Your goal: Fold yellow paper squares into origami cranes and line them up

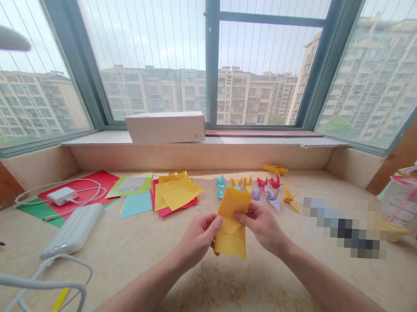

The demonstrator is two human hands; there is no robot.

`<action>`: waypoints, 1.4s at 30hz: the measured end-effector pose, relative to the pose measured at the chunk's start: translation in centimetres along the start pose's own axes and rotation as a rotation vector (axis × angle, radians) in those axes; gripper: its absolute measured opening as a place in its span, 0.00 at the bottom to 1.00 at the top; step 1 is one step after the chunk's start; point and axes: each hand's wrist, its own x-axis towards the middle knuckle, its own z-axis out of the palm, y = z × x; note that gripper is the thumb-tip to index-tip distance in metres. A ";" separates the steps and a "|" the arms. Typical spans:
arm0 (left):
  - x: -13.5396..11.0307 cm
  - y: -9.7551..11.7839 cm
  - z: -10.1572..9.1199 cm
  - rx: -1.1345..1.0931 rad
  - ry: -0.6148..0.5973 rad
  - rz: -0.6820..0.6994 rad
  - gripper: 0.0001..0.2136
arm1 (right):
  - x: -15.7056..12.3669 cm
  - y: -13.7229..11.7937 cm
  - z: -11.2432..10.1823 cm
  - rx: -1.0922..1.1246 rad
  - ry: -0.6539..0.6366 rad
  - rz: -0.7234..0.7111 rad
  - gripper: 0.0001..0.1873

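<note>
A yellow sheet of folding paper [232, 240], folded into a tall narrow rectangle with creases across it, is held up above the ledge between both hands. My left hand [201, 235] pinches its left edge, thumb in front and fingers behind. My right hand [261, 225] grips the right edge with the thumb on the front face; its other fingers are partly hidden behind the paper. Just beyond stand several small folded paper cranes in blue, yellow, red and purple, among them a purple crane [272, 197] and an orange-yellow crane [291, 199].
Left of my hands lie loose yellow sheets [180, 192], a light blue sheet [136, 204] and a red sheet [97, 180]. A white power bank [71, 230] with cables lies nearer. At right are a blurred patch [345, 228] and a plastic cup [400, 200]. A white box [166, 127] rests on the sill.
</note>
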 end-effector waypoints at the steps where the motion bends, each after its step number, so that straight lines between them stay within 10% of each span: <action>1: 0.1 0.0 -0.1 -0.004 0.029 0.011 0.21 | -0.1 0.0 0.0 -0.023 -0.025 -0.022 0.16; 15: 0.2 0.3 -0.3 -0.113 0.097 0.020 0.25 | -1.0 0.6 -0.5 -0.491 -0.153 -0.310 0.18; 25: 0.4 0.2 -0.5 0.020 0.148 0.110 0.18 | -0.7 0.0 0.1 -0.245 0.067 0.008 0.17; 32: 0.3 -0.2 -0.3 0.013 -0.066 0.010 0.19 | -0.3 0.0 0.0 -0.195 0.180 -0.018 0.17; 42: 0.3 0.0 -0.8 0.073 0.041 0.017 0.20 | -0.5 0.4 -0.4 -0.226 0.107 -0.076 0.10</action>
